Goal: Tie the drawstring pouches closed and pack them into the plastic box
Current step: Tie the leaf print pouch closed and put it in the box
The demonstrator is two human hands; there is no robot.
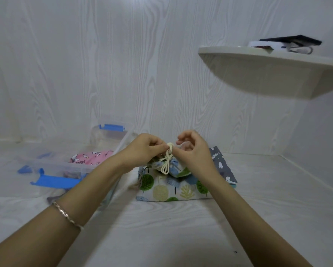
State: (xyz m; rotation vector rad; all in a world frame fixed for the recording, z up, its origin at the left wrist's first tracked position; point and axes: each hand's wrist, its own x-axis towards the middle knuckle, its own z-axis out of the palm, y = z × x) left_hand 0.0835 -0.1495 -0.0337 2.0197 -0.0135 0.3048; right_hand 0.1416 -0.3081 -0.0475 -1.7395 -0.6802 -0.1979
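Observation:
A tree-print drawstring pouch [167, 187] lies on the white surface in front of me, its top gathered. Its cream cord [167, 160] rises in loops from the gathered neck. My left hand [142, 149] pinches the cord at its top, and my right hand [192, 149] holds the same cord from the other side, fingers curled. A grey pouch with white clouds [223, 166] lies under and behind the tree-print one. To the left stands the clear plastic box [61, 164] with blue latches, and a pink patterned pouch [92, 157] lies inside it.
A white corner shelf [277, 70] juts from the right wall above the work area, with dark and white items on top. White wood-grain walls close in behind and to the right. I wear a thin bracelet [67, 216] on my left wrist.

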